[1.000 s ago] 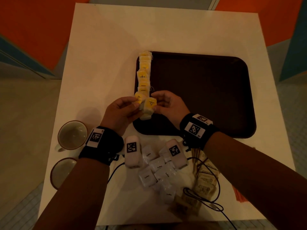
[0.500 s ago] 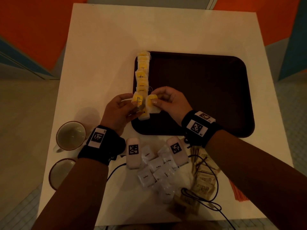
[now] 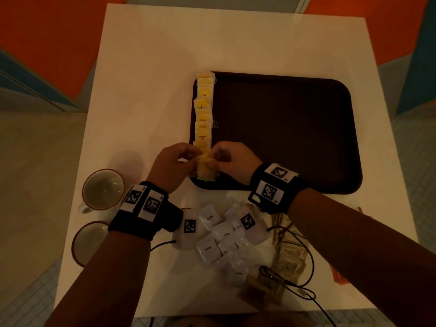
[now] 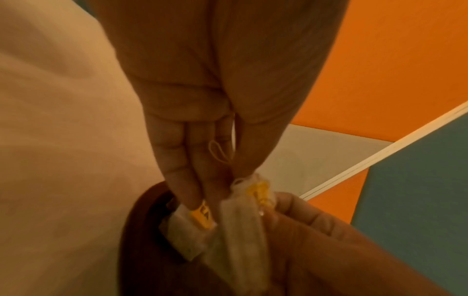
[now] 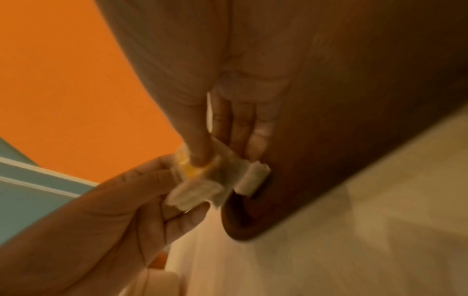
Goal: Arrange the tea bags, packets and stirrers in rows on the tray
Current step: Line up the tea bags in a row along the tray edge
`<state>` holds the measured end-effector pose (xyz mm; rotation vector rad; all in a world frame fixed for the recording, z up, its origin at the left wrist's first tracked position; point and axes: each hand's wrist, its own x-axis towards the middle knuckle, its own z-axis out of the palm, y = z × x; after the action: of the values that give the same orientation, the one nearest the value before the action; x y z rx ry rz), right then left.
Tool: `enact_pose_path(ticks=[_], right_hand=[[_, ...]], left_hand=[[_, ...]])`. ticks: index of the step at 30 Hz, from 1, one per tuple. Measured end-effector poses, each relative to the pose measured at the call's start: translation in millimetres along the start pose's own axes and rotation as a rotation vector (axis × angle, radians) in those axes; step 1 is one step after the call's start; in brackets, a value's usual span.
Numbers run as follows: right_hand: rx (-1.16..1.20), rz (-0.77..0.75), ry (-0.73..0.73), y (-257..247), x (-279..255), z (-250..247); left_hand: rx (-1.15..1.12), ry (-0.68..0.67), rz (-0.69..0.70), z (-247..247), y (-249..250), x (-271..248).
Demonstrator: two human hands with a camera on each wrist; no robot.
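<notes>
Yellow-tagged tea bags (image 3: 203,114) lie in one column along the left edge of the dark tray (image 3: 295,138); its long axis runs away from the person, and its near end stops just short of both hands. The left hand (image 3: 173,167) and right hand (image 3: 232,159) meet over the tray's near-left corner, each pinching a small clump of bags (image 3: 207,169) between thumb and fingers (image 4: 188,186) — neither is slack; the clump hangs with its length pointing down toward the tray. In the left wrist view one bag under the left fingertips already touches the tray floor, while a string (image 4: 217,150) loops loose across the fingers. The open slot lies directly below and just nearer than the column's last bag, so the coming move looks like a short drop, equally close to either hand. White packets (image 3: 221,234) and brown ones (image 3: 286,263) wait in a heap on the worktop (image 3: 153,67) near the wrists; orange stirrers (image 3: 339,274) lie at its right edge.
</notes>
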<state>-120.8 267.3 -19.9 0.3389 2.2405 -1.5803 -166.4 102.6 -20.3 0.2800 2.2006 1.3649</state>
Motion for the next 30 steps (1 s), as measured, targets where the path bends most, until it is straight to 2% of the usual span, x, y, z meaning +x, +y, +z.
enact_pose_path(ticks=[2, 4, 7, 10, 14, 17, 21, 25, 30], right_hand=[[-0.122, 0.049, 0.027, 6, 4, 6], [-0.192, 0.063, 0.063, 8, 6, 12], [-0.182, 0.062, 0.132, 9, 8, 16], [-0.238, 0.074, 0.195, 11, 9, 15], [-0.265, 0.125, 0.136, 16, 6, 11], [-0.203, 0.091, 0.094, 16, 5, 13], [-0.222, 0.036, 0.144, 16, 6, 17], [-0.186, 0.042, 0.181, 12, 8, 18], [-0.216, 0.002, 0.198, 8, 10, 10]], left_hand=[[0.029, -0.018, -0.101, 2, -7, 0], [0.134, -0.038, -0.142, 4, -12, 1], [0.326, 0.015, -0.123, 9, -13, 2], [0.398, 0.096, -0.076, 14, -12, 4], [0.403, 0.119, -0.077, 16, -10, 8], [0.435, 0.129, -0.050, 16, -7, 11], [0.445, 0.145, -0.041, 15, -2, 14], [0.415, 0.172, -0.036, 13, -1, 14], [0.394, 0.147, -0.068, 12, 0, 16]])
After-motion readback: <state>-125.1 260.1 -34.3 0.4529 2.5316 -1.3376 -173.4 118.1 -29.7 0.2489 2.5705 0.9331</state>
